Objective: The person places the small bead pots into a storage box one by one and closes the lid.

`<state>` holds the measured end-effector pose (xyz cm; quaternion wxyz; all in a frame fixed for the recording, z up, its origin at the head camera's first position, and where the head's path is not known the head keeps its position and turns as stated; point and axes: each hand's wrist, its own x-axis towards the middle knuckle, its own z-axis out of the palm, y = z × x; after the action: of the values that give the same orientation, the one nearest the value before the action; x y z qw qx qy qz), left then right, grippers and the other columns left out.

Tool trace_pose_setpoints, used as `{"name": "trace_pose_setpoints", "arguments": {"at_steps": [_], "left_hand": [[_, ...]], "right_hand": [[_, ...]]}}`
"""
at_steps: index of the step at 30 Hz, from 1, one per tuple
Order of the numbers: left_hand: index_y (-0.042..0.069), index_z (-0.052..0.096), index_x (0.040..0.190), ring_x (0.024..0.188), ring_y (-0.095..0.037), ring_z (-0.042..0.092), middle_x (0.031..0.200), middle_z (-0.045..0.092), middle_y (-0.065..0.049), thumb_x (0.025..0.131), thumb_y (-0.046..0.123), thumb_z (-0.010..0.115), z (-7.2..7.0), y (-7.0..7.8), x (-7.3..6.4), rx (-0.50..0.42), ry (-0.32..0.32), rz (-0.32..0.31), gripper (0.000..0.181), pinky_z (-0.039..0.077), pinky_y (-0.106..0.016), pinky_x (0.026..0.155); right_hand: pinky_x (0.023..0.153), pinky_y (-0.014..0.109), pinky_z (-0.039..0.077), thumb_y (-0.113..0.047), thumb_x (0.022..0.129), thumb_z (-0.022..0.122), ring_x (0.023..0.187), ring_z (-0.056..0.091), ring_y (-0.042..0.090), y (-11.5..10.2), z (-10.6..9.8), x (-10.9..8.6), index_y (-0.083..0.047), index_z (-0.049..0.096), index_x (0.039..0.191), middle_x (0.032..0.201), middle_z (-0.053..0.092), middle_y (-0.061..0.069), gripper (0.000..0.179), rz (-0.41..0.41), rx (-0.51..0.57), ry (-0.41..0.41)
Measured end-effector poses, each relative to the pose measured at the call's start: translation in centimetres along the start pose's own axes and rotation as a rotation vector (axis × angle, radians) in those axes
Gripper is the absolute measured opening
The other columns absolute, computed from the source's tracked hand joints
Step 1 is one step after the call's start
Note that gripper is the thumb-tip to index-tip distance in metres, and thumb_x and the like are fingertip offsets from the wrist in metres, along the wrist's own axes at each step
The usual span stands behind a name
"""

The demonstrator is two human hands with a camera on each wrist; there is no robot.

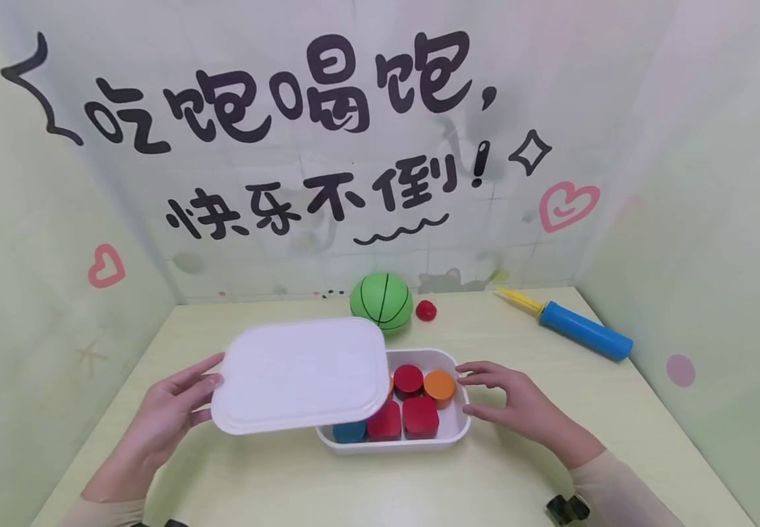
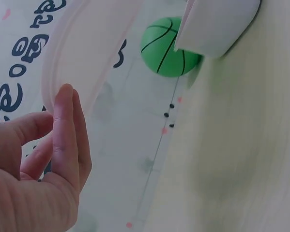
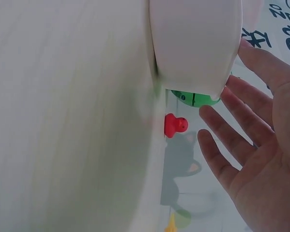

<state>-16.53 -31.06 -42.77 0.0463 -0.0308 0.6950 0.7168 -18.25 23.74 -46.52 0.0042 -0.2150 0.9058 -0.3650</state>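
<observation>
In the head view, my left hand pinches a white rectangular lid by its left edge. The lid is raised and tilted, overlapping the left part of a white box. Inside the box sit several coloured pieces: red squarish ones, a red round one, an orange round one and a blue one. The lid hides some of these. My right hand has its fingers extended, with fingertips at the box's right rim. The right wrist view shows them along the box wall.
Behind the box sits a green ball with black lines, with a small red figure close by. A blue hand pump with a yellow nozzle lies at the back right. Printed curtains enclose the table on three sides.
</observation>
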Motion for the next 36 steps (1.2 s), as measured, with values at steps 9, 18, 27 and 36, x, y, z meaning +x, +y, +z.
{"name": "trace_pose_setpoints", "arguments": {"at_steps": [9, 18, 27, 36], "left_hand": [[0.006, 0.048, 0.153, 0.091, -0.010, 0.073, 0.105, 0.073, 0.005, 0.100, 0.016, 0.069, 5.2, -0.7, 0.1, 0.072, -0.048, -0.055, 0.058, 0.065, -0.034, 0.081], [0.007, 0.051, 0.152, 0.092, -0.016, 0.074, 0.110, 0.072, -0.002, 0.098, 0.014, 0.072, 9.0, -1.6, 0.6, 0.047, -0.062, -0.101, 0.059, 0.065, -0.040, 0.084], [0.010, 0.055, 0.149, 0.093, -0.019, 0.074, 0.112, 0.071, -0.005, 0.096, 0.013, 0.073, 10.7, -1.7, -0.1, 0.050, -0.024, -0.099, 0.055, 0.065, -0.040, 0.082], [0.010, 0.056, 0.148, 0.094, -0.019, 0.074, 0.114, 0.070, -0.008, 0.097, 0.009, 0.070, 11.7, -1.8, -0.2, 0.027, -0.031, -0.088, 0.053, 0.065, -0.041, 0.082]], "right_hand": [[0.107, 0.054, 0.053, -0.034, 0.087, 0.084, 0.134, 0.061, 0.025, 0.2, 0.0, -0.3, -0.023, 0.076, 0.123, 0.142, 0.065, -0.007, 0.039, -0.069, -0.034, 0.044], [0.105, 0.048, 0.056, -0.030, 0.088, 0.084, 0.129, 0.065, 0.023, 0.0, 0.4, -0.7, -0.023, 0.077, 0.118, 0.139, 0.067, -0.005, 0.032, -0.161, -0.076, 0.116], [0.081, 0.034, 0.065, -0.010, 0.080, 0.089, 0.109, 0.071, 0.015, -1.4, 1.0, -1.3, -0.025, 0.076, 0.116, 0.120, 0.074, -0.008, 0.041, -0.215, -0.051, 0.285], [0.079, 0.018, 0.059, 0.002, 0.071, 0.093, 0.104, 0.066, 0.007, -1.9, 0.6, -1.7, -0.018, 0.077, 0.109, 0.113, 0.074, -0.002, 0.046, -0.333, 0.007, 0.424]]}}
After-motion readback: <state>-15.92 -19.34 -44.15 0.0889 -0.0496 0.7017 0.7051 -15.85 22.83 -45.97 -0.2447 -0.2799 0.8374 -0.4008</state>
